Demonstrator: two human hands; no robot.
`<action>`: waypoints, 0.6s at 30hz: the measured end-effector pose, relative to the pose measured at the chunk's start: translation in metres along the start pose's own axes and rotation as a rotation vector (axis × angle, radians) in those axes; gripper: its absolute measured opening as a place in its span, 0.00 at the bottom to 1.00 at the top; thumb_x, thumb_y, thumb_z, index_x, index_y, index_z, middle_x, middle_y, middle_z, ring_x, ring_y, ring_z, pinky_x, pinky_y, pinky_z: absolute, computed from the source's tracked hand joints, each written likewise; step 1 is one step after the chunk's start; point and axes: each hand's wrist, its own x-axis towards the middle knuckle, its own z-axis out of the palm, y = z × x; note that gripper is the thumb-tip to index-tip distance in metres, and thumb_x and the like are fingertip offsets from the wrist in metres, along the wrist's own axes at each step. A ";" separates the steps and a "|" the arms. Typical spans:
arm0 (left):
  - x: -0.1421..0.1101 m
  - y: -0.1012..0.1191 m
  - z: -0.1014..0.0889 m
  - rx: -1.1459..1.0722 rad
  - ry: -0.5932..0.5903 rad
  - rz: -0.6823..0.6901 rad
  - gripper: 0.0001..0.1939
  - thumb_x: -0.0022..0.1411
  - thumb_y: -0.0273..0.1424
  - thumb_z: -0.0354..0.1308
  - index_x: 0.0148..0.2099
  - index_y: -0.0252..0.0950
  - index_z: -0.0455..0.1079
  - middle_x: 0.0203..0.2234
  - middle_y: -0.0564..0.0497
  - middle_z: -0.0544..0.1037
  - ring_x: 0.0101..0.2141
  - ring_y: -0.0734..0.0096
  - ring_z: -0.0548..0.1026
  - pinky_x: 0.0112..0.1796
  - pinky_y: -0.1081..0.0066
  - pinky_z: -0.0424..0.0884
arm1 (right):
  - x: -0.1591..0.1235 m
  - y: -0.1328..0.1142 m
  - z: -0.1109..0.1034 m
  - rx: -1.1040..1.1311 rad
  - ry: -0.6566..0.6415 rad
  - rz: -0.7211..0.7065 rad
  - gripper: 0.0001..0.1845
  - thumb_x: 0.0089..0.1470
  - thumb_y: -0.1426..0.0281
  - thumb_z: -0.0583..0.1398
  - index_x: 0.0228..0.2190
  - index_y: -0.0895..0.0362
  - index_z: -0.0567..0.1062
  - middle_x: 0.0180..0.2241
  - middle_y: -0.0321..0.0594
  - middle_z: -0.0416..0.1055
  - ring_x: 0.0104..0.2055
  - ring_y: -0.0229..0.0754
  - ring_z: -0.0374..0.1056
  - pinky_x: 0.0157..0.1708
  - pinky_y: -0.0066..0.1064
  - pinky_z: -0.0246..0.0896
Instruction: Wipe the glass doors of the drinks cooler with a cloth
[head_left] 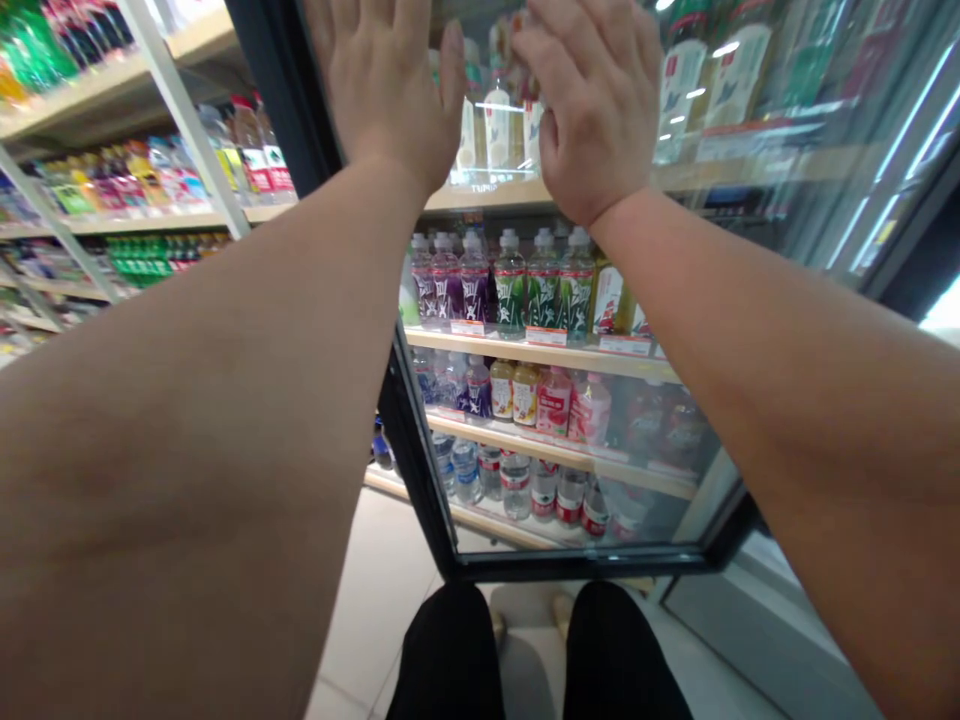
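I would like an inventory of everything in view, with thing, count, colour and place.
Door: 1, black frame with glass, ahead
Inner shelves: several, pale, behind the glass
White-labelled bottles: several, top
Purple bottles: at least 4, left side, middle shelves
Green bottles: 3 in front, right of the upper purple ones
Pink bottles: 2 clear to see, shelf below
Clear bottles: several, red or blue labels, bottom
Price tags: several, white and orange, shelf edges
Outer shelves: several, pale, left, with many mixed-colour drinks
Floor: pale tiles, below
Left hand: 1, bare, top left of centre
Right hand: 1, bare, top right of centre
Legs: 2, black trousers, bottom
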 end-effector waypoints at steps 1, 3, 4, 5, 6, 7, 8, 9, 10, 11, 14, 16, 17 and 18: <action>0.000 0.001 -0.002 -0.011 -0.010 -0.013 0.32 0.81 0.44 0.31 0.81 0.43 0.41 0.77 0.56 0.45 0.58 1.05 0.06 0.61 0.84 0.15 | 0.002 0.001 0.001 -0.019 -0.002 0.105 0.31 0.64 0.76 0.51 0.66 0.55 0.71 0.70 0.41 0.64 0.72 0.58 0.59 0.71 0.59 0.52; 0.000 0.003 -0.005 -0.045 -0.030 -0.027 0.33 0.81 0.44 0.32 0.81 0.41 0.41 0.78 0.56 0.41 0.73 0.79 0.23 0.69 0.74 0.21 | 0.003 0.003 0.002 -0.068 -0.007 0.323 0.37 0.60 0.79 0.52 0.69 0.56 0.67 0.71 0.42 0.62 0.74 0.60 0.56 0.72 0.60 0.48; 0.001 0.004 -0.006 -0.054 -0.061 -0.032 0.34 0.81 0.44 0.32 0.81 0.38 0.40 0.78 0.54 0.39 0.76 0.64 0.30 0.71 0.66 0.24 | 0.003 0.003 0.001 -0.081 -0.001 0.366 0.38 0.58 0.79 0.53 0.69 0.56 0.67 0.71 0.41 0.62 0.74 0.59 0.55 0.73 0.58 0.48; 0.001 0.004 -0.008 -0.058 -0.082 -0.028 0.35 0.81 0.44 0.33 0.81 0.35 0.38 0.78 0.53 0.39 0.76 0.53 0.34 0.72 0.60 0.26 | 0.001 0.002 0.000 -0.080 0.006 0.343 0.38 0.57 0.78 0.54 0.68 0.55 0.69 0.71 0.40 0.63 0.74 0.59 0.56 0.73 0.55 0.49; 0.001 0.005 -0.009 -0.061 -0.094 -0.020 0.36 0.81 0.45 0.34 0.81 0.33 0.38 0.78 0.52 0.40 0.76 0.47 0.35 0.72 0.57 0.27 | -0.002 0.000 -0.002 -0.062 0.012 0.249 0.37 0.56 0.77 0.56 0.67 0.55 0.70 0.70 0.39 0.64 0.73 0.58 0.58 0.72 0.53 0.51; 0.001 0.006 -0.009 -0.065 -0.093 -0.006 0.36 0.81 0.45 0.34 0.81 0.32 0.38 0.77 0.51 0.41 0.75 0.46 0.36 0.72 0.55 0.28 | -0.005 -0.003 -0.005 -0.036 0.020 0.123 0.35 0.57 0.75 0.57 0.65 0.54 0.72 0.69 0.38 0.65 0.72 0.57 0.59 0.72 0.52 0.53; 0.001 0.006 -0.010 -0.067 -0.090 -0.009 0.35 0.81 0.44 0.34 0.81 0.31 0.39 0.77 0.50 0.43 0.75 0.46 0.37 0.72 0.55 0.28 | -0.007 -0.005 -0.006 -0.010 0.014 -0.005 0.32 0.59 0.73 0.57 0.64 0.53 0.73 0.69 0.37 0.66 0.71 0.56 0.61 0.71 0.51 0.55; 0.001 0.006 -0.009 -0.073 -0.072 -0.012 0.34 0.81 0.43 0.35 0.81 0.32 0.41 0.77 0.50 0.45 0.75 0.48 0.39 0.72 0.56 0.28 | -0.009 -0.005 -0.007 0.009 -0.004 -0.092 0.29 0.61 0.72 0.57 0.63 0.54 0.74 0.68 0.37 0.67 0.70 0.56 0.62 0.70 0.52 0.56; 0.001 0.006 -0.009 -0.081 -0.046 -0.015 0.34 0.81 0.42 0.36 0.81 0.34 0.43 0.76 0.51 0.47 0.75 0.50 0.41 0.72 0.58 0.29 | -0.009 -0.005 -0.007 0.012 -0.020 -0.122 0.28 0.62 0.72 0.56 0.62 0.54 0.74 0.68 0.37 0.67 0.70 0.56 0.62 0.70 0.54 0.57; 0.000 0.006 -0.008 -0.087 -0.031 -0.022 0.33 0.81 0.42 0.36 0.81 0.35 0.44 0.76 0.52 0.48 0.75 0.52 0.42 0.72 0.59 0.29 | -0.008 -0.003 -0.005 0.001 -0.017 -0.092 0.29 0.62 0.73 0.54 0.63 0.55 0.74 0.68 0.38 0.67 0.70 0.57 0.62 0.69 0.56 0.57; -0.001 0.004 -0.006 -0.086 -0.031 -0.032 0.33 0.80 0.43 0.33 0.81 0.39 0.43 0.77 0.54 0.44 0.75 0.61 0.40 0.71 0.65 0.27 | -0.001 0.007 0.004 -0.069 0.042 0.224 0.37 0.58 0.79 0.52 0.67 0.57 0.70 0.70 0.40 0.63 0.73 0.58 0.58 0.70 0.57 0.54; -0.002 0.004 -0.006 -0.069 -0.034 -0.028 0.33 0.80 0.44 0.31 0.81 0.41 0.42 0.78 0.55 0.41 0.75 0.74 0.32 0.69 0.72 0.24 | 0.000 0.009 0.007 -0.105 0.057 0.390 0.40 0.56 0.82 0.51 0.69 0.56 0.69 0.71 0.38 0.63 0.74 0.55 0.56 0.73 0.53 0.50; -0.003 0.004 -0.006 -0.057 -0.032 -0.023 0.34 0.79 0.45 0.31 0.81 0.42 0.42 0.78 0.55 0.41 0.74 0.82 0.28 0.68 0.75 0.22 | -0.001 0.008 0.007 -0.104 0.055 0.389 0.39 0.57 0.82 0.52 0.68 0.55 0.69 0.71 0.37 0.62 0.74 0.53 0.56 0.74 0.52 0.48; -0.003 0.004 -0.006 -0.047 -0.027 -0.020 0.34 0.79 0.45 0.30 0.81 0.42 0.41 0.78 0.54 0.42 0.73 0.87 0.25 0.67 0.77 0.22 | -0.004 0.004 0.005 -0.083 0.042 0.324 0.36 0.59 0.80 0.52 0.67 0.54 0.70 0.71 0.37 0.63 0.75 0.52 0.56 0.75 0.51 0.47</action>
